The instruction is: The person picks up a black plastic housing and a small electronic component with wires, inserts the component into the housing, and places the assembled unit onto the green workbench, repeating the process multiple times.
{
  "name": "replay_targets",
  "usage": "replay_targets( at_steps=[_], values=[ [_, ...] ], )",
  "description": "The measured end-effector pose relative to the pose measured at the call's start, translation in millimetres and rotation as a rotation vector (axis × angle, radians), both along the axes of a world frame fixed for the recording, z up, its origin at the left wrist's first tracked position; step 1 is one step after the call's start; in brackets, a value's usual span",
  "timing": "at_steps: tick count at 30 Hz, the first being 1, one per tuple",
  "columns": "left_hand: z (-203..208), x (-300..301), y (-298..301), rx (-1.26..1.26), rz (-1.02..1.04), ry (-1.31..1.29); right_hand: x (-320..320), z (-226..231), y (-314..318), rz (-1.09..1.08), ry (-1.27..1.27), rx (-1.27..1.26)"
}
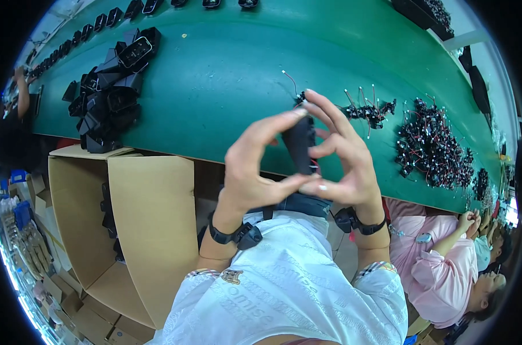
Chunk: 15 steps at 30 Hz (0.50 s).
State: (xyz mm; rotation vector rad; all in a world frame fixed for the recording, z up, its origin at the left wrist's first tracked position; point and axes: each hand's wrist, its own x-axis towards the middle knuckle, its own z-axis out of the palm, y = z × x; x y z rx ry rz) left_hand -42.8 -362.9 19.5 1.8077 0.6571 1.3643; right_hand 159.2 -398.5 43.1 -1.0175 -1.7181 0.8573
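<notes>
Between my two hands, above the near edge of the green table, is a black plastic housing (299,145). My left hand (255,158) grips it from the left, thumb at its lower end and index finger at its upper end. From the right, my right hand (346,155) closes on the same piece, its thumb low and its fingers along the side. A bit of red wire shows at the housing's lower right. Just beyond my fingertips lies a small black part with a thin wire (299,96), partly hidden by my hand.
Black housings are piled (112,92) at the table's left, with more in a row along the far edge. Small wired parts form a clump (370,112) and a larger heap (430,144) at right. An open cardboard box (151,224) stands left of me; a person in pink (439,270) sits right.
</notes>
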Motion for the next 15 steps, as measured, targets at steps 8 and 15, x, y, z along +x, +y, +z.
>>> replay_targets(
  at_steps=[8, 15],
  values=[
    [0.4, 22.8, 11.0, 0.230, 0.105, 0.135, 14.5, -36.1, -1.8, 0.107, 0.725, -0.377],
    [-19.1, 29.0, 29.0, 0.265, 0.136, 0.169, 8.1, -51.4, 4.4, 0.153, 1.085, -0.651]
  ],
)
